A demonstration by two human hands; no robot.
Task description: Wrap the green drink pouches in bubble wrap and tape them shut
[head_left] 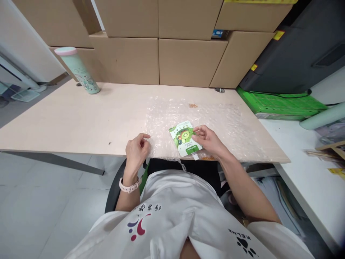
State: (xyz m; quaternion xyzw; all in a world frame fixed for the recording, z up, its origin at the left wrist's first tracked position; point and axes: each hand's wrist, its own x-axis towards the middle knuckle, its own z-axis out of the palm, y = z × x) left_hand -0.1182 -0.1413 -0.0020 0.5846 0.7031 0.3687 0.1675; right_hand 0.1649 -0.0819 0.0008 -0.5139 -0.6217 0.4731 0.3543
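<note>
A white and green pouch [184,138] with a kiwi picture lies on a sheet of bubble wrap [167,115] spread over the table. My right hand [208,140] grips the pouch by its right edge, thumb and fingers closed on it. A small white tab or spout sticks out at the pouch's lower end, near the table's front edge. At the left edge of the bubble wrap, my left hand [138,148] is closed with its fingers curled, pinching the sheet's border. A pink watch band circles the left wrist.
Cardboard boxes [134,59] stand stacked along the back of the table [67,122]. A mint tumbler [81,72] is at the back left. On the right are a green box [283,104], a dark monitor-like case [291,54] and a white side desk [304,162].
</note>
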